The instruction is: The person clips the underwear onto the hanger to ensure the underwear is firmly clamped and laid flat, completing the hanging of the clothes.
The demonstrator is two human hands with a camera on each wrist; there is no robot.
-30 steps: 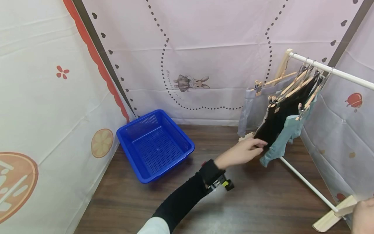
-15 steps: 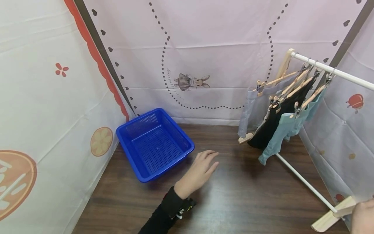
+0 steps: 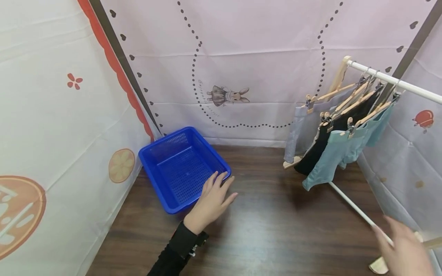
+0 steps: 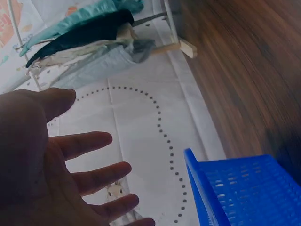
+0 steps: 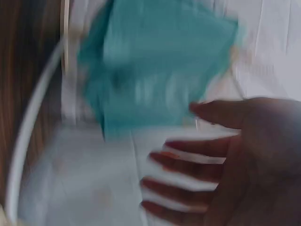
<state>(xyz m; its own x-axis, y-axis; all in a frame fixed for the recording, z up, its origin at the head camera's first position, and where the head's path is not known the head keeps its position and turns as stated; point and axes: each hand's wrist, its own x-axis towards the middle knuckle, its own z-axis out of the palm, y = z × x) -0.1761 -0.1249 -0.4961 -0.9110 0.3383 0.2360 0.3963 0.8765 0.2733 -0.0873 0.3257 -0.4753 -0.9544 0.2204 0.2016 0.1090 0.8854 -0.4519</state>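
My left hand (image 3: 210, 203), fingers spread and holding nothing, hovers by the near right edge of a blue perforated plastic basket (image 3: 162, 197). The basket has nothing in it. At the lower right, my right hand (image 3: 402, 245) is blurred, its fingers extended and nothing in them. Nearest to it on the rack hang teal pants (image 3: 336, 147), clipped to a wooden hanger (image 3: 371, 115); the right wrist view shows the teal cloth (image 5: 155, 66) beyond the fingers. Behind them hang a black garment (image 3: 314, 153) and greyish-lavender pants (image 3: 293, 130).
A white rail (image 3: 390, 78) on wooden end supports carries the hangers. Its lower white bar (image 3: 352, 203) runs just above the dark wood-grain surface (image 3: 272, 222). Printed cloth walls (image 3: 255, 30) enclose the back and both sides.
My left hand has moved left from the hanging clothes to the basket's edge. The right hand has come further into view from the right. The teal pants have swung and now hang more spread.
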